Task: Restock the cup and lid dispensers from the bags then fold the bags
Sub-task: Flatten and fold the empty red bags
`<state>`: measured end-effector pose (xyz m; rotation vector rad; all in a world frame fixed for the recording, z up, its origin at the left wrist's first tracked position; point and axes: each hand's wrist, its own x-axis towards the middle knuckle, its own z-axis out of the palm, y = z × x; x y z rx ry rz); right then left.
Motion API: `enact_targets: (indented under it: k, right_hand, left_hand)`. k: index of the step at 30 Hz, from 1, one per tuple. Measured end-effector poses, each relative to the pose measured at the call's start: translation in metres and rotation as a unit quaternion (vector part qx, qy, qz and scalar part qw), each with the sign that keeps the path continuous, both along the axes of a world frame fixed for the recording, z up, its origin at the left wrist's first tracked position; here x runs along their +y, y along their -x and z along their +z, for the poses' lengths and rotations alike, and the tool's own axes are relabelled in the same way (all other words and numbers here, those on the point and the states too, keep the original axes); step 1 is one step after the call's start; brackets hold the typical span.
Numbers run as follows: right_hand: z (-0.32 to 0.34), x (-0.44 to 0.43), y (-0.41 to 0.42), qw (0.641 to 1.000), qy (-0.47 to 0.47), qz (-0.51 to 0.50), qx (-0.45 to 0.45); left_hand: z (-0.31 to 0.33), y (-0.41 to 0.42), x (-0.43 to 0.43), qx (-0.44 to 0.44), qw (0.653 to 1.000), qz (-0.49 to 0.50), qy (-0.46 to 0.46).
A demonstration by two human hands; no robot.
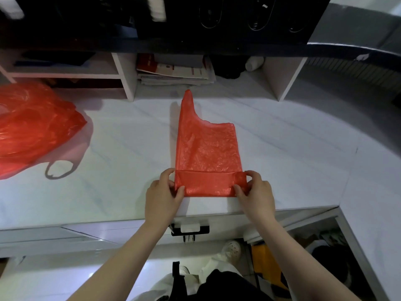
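Observation:
A flattened red plastic bag (207, 146) lies lengthwise on the white counter (282, 153), its handle pointing away from me. Its near end is turned over into a narrow folded band. My left hand (163, 192) pinches the left end of that band between thumb and fingers. My right hand (253, 191) pinches the right end the same way. A second red bag (32, 124), crumpled and puffed up, rests at the counter's far left with a handle loop hanging toward me.
Shelf dividers stand at the back of the counter, with a stack of papers (175, 72) and a white bottle (253, 63) in the cubbies. A dark raised ledge (217, 47) runs above them. The counter's front edge is just below my hands, and a drawer handle (189, 230) sits beneath it.

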<state>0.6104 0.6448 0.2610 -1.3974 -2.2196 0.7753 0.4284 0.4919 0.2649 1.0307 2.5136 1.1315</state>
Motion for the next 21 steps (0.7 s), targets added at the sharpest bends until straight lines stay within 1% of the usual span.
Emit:
enact_targets:
  k: [3, 6, 8, 10, 11, 12, 14, 16, 21]
  right_hand:
    - [-0.002, -0.001, 0.001, 0.999, -0.022, 0.007, -0.03]
    - [0.001, -0.002, 0.004, 0.998, -0.04, 0.014, -0.048]
    - [0.001, -0.005, 0.004, 0.994, -0.093, 0.031, -0.051]
    - [0.001, -0.01, 0.004, 0.98, -0.167, 0.088, -0.069]
    - [0.001, -0.012, 0.003, 0.968, -0.189, 0.137, -0.092]
    - [0.0, -0.013, 0.002, 0.955, -0.191, 0.19, -0.124]
    - [-0.004, -0.012, 0.001, 0.929, -0.156, 0.27, -0.2]
    - [-0.007, -0.008, -0.001, 0.915, -0.128, 0.293, -0.246]
    - [-0.007, -0.005, -0.004, 0.904, -0.124, 0.304, -0.274]
  left_hand:
    - [-0.001, -0.001, 0.0, 0.065, 0.997, -0.025, 0.021]
    - [-0.004, -0.003, 0.0, 0.173, 0.983, -0.059, 0.017]
    - [-0.004, -0.005, 0.004, 0.257, 0.957, -0.132, 0.036]
    - [-0.004, -0.007, 0.007, 0.305, 0.922, -0.228, 0.075]
    - [-0.005, -0.008, 0.008, 0.303, 0.911, -0.261, 0.104]
    - [-0.005, -0.009, 0.007, 0.285, 0.907, -0.28, 0.137]
    - [-0.007, -0.009, 0.007, 0.243, 0.905, -0.293, 0.187]
    - [-0.012, -0.007, 0.009, 0.236, 0.903, -0.292, 0.21]
    - [-0.012, -0.006, 0.011, 0.238, 0.895, -0.295, 0.237]
